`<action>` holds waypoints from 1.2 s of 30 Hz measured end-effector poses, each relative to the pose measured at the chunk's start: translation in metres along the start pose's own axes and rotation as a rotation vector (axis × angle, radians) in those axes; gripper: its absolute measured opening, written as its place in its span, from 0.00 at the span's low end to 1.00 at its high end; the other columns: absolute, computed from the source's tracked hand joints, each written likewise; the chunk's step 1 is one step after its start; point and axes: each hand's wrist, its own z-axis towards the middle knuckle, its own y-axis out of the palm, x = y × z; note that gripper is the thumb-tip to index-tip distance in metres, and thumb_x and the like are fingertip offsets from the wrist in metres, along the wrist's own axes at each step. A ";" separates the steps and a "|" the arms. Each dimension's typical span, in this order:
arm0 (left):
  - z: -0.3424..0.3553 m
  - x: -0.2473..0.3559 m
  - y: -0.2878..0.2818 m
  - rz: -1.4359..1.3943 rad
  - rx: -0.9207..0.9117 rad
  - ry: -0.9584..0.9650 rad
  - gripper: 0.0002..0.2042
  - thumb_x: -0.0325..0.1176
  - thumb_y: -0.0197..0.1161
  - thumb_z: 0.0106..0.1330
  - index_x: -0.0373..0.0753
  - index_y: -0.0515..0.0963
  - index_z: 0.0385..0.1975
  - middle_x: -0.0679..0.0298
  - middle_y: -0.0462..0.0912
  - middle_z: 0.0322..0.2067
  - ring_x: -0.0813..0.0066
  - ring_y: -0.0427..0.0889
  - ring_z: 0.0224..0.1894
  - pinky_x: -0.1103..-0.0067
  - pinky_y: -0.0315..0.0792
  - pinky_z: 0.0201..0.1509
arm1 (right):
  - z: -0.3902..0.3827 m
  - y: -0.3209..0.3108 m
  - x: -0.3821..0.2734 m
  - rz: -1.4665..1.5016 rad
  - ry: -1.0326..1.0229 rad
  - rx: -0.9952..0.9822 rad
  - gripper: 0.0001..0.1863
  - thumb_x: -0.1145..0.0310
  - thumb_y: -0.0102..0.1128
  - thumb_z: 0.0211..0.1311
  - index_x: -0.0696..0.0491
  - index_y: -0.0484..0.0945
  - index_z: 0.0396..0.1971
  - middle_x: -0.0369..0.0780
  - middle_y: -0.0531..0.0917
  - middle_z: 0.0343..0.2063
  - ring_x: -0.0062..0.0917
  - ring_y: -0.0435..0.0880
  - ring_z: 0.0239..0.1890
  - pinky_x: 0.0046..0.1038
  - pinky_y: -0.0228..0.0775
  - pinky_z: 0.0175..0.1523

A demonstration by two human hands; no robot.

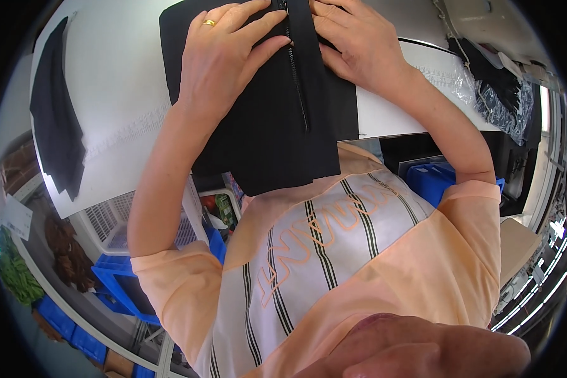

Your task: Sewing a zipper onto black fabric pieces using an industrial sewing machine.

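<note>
A black fabric piece (252, 135) lies on the white worktop, its lower edge hanging over the table edge in front of me. A black zipper (298, 88) runs down it, toward me. On the left of the zipper my left hand (230, 53) rests on the cloth, fingers stretched and spread, thumb tip beside the zipper teeth. My right hand (362, 47) lies on the cloth to the right of the zipper, with its fingers apart and the thumb pointing at the zipper. The top of the zipper and some fingertips are cut off by the upper edge.
Another black cloth piece (60, 113) lies at the left on the white worktop (116, 82), which bears ruler markings. Dark cloth in clear plastic (507, 104) sits at the right. Below are a white basket (116, 220) and blue bins (123, 283); another blue bin (429, 179) stands lower right.
</note>
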 end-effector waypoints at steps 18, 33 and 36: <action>-0.006 0.000 0.002 0.059 -0.027 -0.030 0.17 0.49 0.64 0.61 0.54 0.82 0.48 0.72 0.78 0.51 0.68 0.74 0.54 0.53 0.56 0.63 | -0.006 0.003 0.004 -0.062 0.023 -0.013 0.18 0.65 0.71 0.45 0.50 0.81 0.39 0.32 0.81 0.49 0.27 0.75 0.52 0.30 0.73 0.52; -0.005 0.001 0.004 0.040 -0.005 -0.054 0.14 0.46 0.65 0.61 0.53 0.83 0.45 0.74 0.80 0.50 0.71 0.76 0.51 0.51 0.57 0.62 | -0.006 0.007 0.004 -0.060 0.031 0.018 0.20 0.66 0.70 0.44 0.50 0.80 0.42 0.33 0.80 0.48 0.27 0.75 0.52 0.29 0.73 0.51; -0.006 0.001 0.004 0.074 0.011 -0.039 0.14 0.46 0.65 0.61 0.54 0.83 0.46 0.74 0.80 0.50 0.71 0.76 0.51 0.51 0.57 0.62 | -0.007 0.009 0.004 -0.049 0.026 0.038 0.20 0.67 0.70 0.44 0.51 0.80 0.41 0.33 0.81 0.47 0.28 0.75 0.52 0.29 0.73 0.51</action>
